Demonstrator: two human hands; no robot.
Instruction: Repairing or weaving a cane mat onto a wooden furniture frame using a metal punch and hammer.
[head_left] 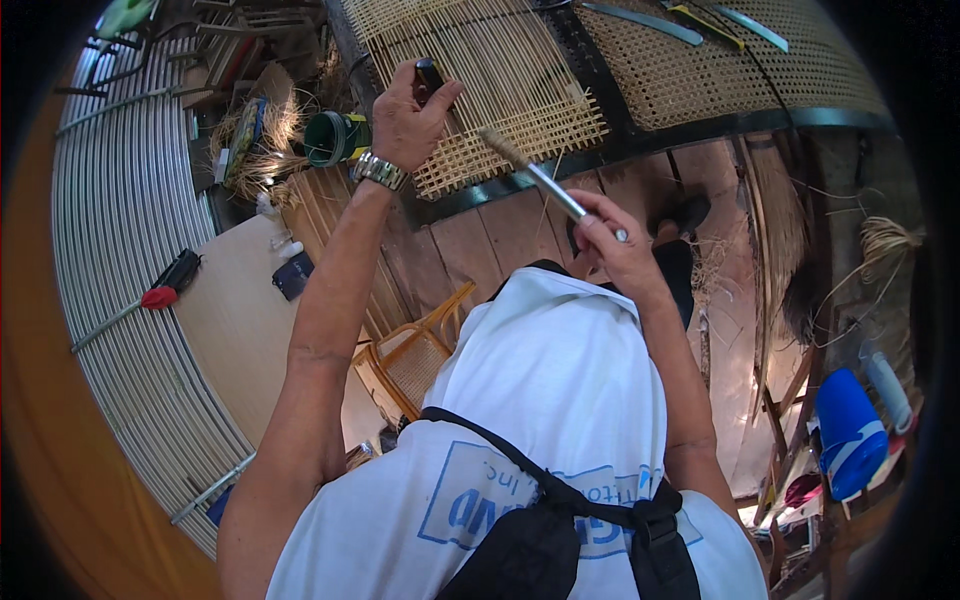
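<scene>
risk: rod (555,187) could slip & hit l hand (408,120) or nick weave (530,140), from loose grip or bad aim.
weave at table's (470,202) near-left corner; l hand stretched fwd, fist round dark handle (428,72) above weave; r hand (618,243) lower, wrapped round rod, short of near edge, tip angled twd weave.

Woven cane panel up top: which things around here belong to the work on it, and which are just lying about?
Apparently in use:
- cane panel
- dark-handled tool, in the left hand
- silver-shafted tool, in the right hand

Apparently just lying about:
- green bucket
- cane-seated chair
</scene>
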